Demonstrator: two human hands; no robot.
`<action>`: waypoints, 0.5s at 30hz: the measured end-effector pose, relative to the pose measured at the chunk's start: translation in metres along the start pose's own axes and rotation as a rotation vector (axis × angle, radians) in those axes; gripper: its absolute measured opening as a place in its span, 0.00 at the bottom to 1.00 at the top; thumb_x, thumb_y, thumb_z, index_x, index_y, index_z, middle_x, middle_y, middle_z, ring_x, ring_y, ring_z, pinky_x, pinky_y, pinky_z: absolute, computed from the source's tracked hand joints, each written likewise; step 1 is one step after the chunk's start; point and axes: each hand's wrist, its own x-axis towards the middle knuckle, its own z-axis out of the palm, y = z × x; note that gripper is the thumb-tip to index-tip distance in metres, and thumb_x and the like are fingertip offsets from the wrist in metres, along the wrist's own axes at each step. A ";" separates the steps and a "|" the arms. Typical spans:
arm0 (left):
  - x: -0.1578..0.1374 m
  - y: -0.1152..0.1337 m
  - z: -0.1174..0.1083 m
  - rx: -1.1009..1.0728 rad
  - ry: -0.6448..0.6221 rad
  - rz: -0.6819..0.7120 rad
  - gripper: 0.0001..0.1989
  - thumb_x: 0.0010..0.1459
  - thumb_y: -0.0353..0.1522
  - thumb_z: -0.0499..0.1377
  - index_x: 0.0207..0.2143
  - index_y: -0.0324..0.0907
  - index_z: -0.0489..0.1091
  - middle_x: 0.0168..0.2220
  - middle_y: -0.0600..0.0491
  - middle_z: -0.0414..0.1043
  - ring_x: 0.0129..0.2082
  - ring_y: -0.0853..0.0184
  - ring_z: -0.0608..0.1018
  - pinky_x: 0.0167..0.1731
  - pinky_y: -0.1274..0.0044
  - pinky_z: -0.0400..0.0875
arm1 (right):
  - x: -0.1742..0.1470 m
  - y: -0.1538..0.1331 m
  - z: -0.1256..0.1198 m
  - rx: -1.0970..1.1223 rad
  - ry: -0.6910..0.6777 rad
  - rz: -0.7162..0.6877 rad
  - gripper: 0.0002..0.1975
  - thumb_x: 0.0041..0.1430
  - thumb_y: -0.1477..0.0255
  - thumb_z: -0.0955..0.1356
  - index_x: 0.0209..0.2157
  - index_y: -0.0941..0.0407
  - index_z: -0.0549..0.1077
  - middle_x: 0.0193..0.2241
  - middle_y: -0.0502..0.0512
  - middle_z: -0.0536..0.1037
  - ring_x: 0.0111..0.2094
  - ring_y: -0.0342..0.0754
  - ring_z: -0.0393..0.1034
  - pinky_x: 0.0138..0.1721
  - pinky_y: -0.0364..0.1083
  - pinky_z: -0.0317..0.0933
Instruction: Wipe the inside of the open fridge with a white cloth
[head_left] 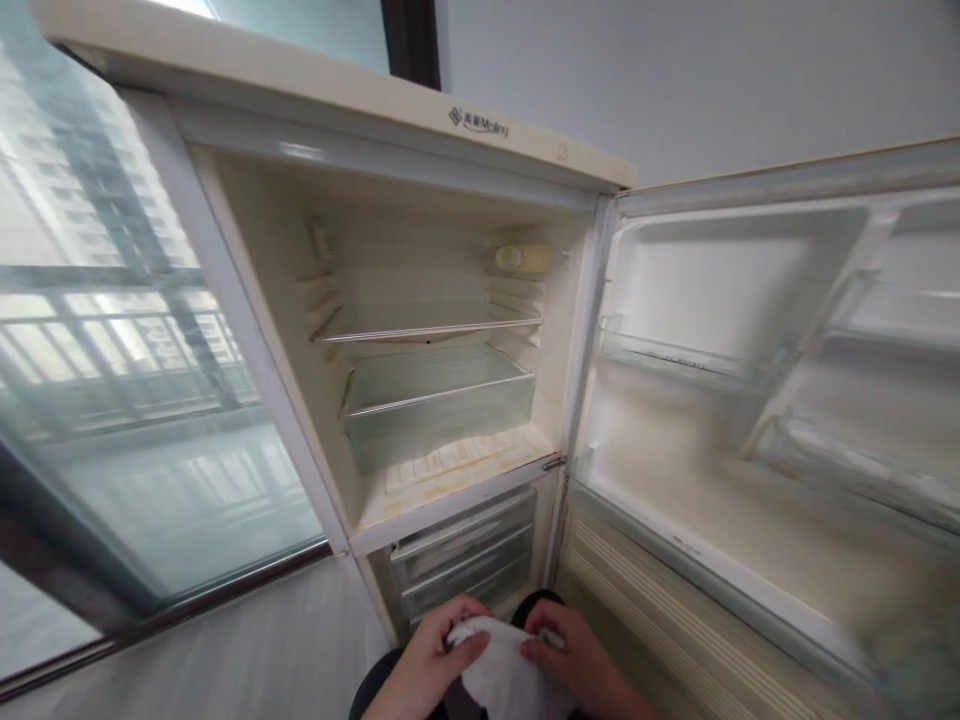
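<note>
A thin white cloth (504,668) hangs between my two hands at the bottom of the view. My left hand (444,650) pinches its upper left edge between thumb and fingers. At the upper right edge, my right hand (571,655) is closed on the same cloth. Both hands are low in front of an open fridge (375,245). Inside it are a glass shelf (427,322) and, lower down, a clear drawer (442,410). Yellowish stains mark the fridge floor (457,465). The cloth's lower part runs out of the picture.
To the right the fridge door (675,440) stands wide open, with a clear door rack (675,360) on it. Below the main compartment, freezer drawers (469,545) show. A large window (150,400) borders the left side, above a grey floor (292,640).
</note>
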 end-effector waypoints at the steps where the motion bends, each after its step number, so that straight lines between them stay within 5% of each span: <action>1: 0.003 0.006 0.001 0.032 0.033 0.015 0.18 0.61 0.46 0.61 0.41 0.41 0.73 0.35 0.53 0.72 0.36 0.65 0.71 0.36 0.76 0.64 | -0.002 -0.005 -0.002 -0.028 0.005 -0.001 0.12 0.59 0.61 0.69 0.35 0.56 0.76 0.34 0.52 0.76 0.39 0.49 0.70 0.40 0.45 0.59; 6: 0.017 0.059 0.013 0.284 0.001 0.130 0.16 0.63 0.45 0.57 0.35 0.42 0.71 0.30 0.55 0.72 0.32 0.66 0.71 0.32 0.76 0.62 | -0.003 -0.035 -0.001 -0.143 0.082 -0.218 0.11 0.62 0.64 0.69 0.41 0.56 0.75 0.38 0.53 0.76 0.40 0.48 0.69 0.43 0.46 0.61; 10: 0.028 0.097 0.025 0.566 0.022 0.223 0.17 0.64 0.46 0.55 0.30 0.43 0.68 0.25 0.57 0.69 0.27 0.67 0.70 0.29 0.76 0.56 | -0.006 -0.052 -0.016 -0.142 0.232 -0.200 0.11 0.67 0.63 0.65 0.37 0.56 0.73 0.30 0.50 0.73 0.33 0.45 0.66 0.36 0.43 0.60; 12: 0.035 0.112 0.031 0.625 0.068 0.269 0.19 0.65 0.47 0.54 0.29 0.44 0.67 0.24 0.57 0.69 0.26 0.67 0.71 0.28 0.76 0.56 | -0.013 -0.058 -0.029 -0.175 0.392 -0.236 0.09 0.68 0.65 0.64 0.38 0.56 0.72 0.30 0.50 0.72 0.33 0.45 0.66 0.35 0.43 0.61; 15: 0.044 0.135 0.048 0.629 0.177 0.315 0.19 0.66 0.47 0.52 0.30 0.44 0.66 0.25 0.57 0.71 0.27 0.66 0.74 0.29 0.76 0.59 | -0.024 -0.065 -0.038 -0.336 0.786 -0.518 0.03 0.65 0.73 0.65 0.38 0.55 0.70 0.33 0.53 0.72 0.37 0.48 0.67 0.40 0.47 0.63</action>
